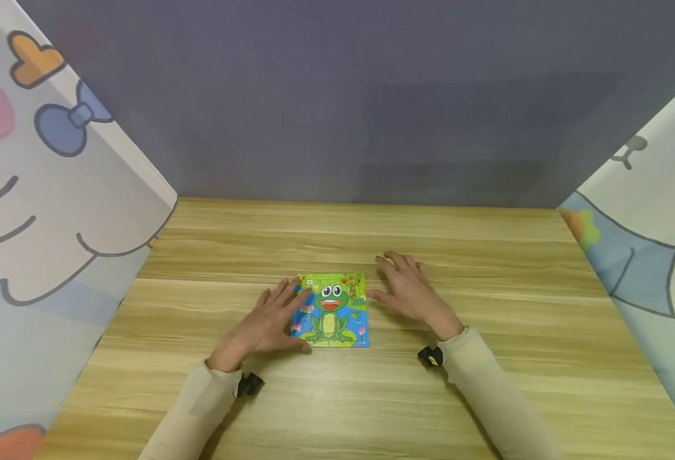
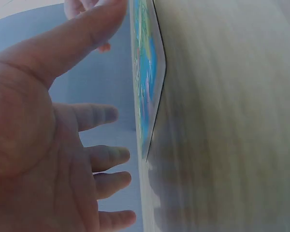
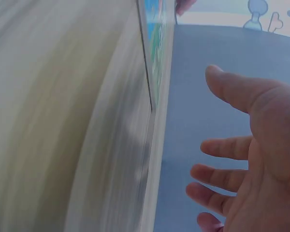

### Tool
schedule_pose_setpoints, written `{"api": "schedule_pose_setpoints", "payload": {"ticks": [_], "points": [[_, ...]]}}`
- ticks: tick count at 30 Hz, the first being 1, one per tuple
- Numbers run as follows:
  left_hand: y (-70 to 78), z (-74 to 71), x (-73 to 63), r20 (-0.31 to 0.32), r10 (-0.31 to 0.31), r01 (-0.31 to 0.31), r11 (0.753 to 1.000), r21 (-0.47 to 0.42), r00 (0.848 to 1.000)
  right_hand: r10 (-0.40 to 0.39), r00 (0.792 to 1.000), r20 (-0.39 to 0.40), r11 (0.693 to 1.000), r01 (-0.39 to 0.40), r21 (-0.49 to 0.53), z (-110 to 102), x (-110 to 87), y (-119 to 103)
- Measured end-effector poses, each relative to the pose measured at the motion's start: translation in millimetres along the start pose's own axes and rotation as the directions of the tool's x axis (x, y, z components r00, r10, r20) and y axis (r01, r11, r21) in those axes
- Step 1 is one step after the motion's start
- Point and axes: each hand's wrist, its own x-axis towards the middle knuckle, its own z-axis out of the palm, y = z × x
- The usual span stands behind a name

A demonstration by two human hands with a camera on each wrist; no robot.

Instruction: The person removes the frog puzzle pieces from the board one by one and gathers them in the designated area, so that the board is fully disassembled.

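Frog board flat on the table, between left hand and right hand
Fingers are spread, the left hand's over the board's left edge, the right hand's just beside its right; nearly square, it has the frog's head toward the grey wall.

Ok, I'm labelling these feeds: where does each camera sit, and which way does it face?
Head: worn on the head, facing forward and down at the frog picture and wooden table; sleeves, left fingers and right fingers show.
Left wrist: on that wrist, looking low along the table; left palm and fingers show.
Right wrist: on that wrist, also low along the table; right palm and fingers show.
Wrist views share: frog picture, wooden table, wall.
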Motion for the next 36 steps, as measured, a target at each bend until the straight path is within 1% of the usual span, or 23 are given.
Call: {"api": "schedule_pose_setpoints", "payload": {"ticks": [9,13,19,26,30,33,36], "points": [[-4.7,3.0,-2.0,0.016,0.003,-0.003,1.000,-0.021,1.000,-0.035,0.999,0.011,0.998,0.034,0.054,14.3,19.0,-23.5],[-8.5,3.5,-3.8,0.023,-0.001,0.002,1.000,-0.023,1.000,-0.046,0.998,0.030,0.995,0.043,0.088,20.2,27.4,-33.0],[-10.9,3.2,-5.9,0.031,0.011,-0.010,0.999,-0.040,0.999,-0.070,0.996,0.054,0.989,0.062,0.138,26.0,39.5,-50.3],[-11.3,4.0,-5.4,0.027,0.036,-0.035,0.999,-0.033,0.999,-0.079,0.991,0.107,0.984,0.060,0.170,35.1,52.2,-66.8],[-11.1,4.0,-5.4,0.026,0.042,-0.041,0.999,-0.033,0.999,-0.086,0.989,0.122,0.981,0.063,0.183,41.0,56.4,-74.4],[-10.7,4.2,-5.2,0.013,0.059,-0.059,0.998,-0.011,0.998,-0.094,0.987,0.131,0.978,0.067,0.198,45.5,58.6,-79.1],[-10.0,4.5,-4.5,-0.004,0.077,-0.077,0.997,0.014,0.997,-0.100,0.985,0.143,0.979,0.071,0.190,49.3,60.2,-82.7]]}}
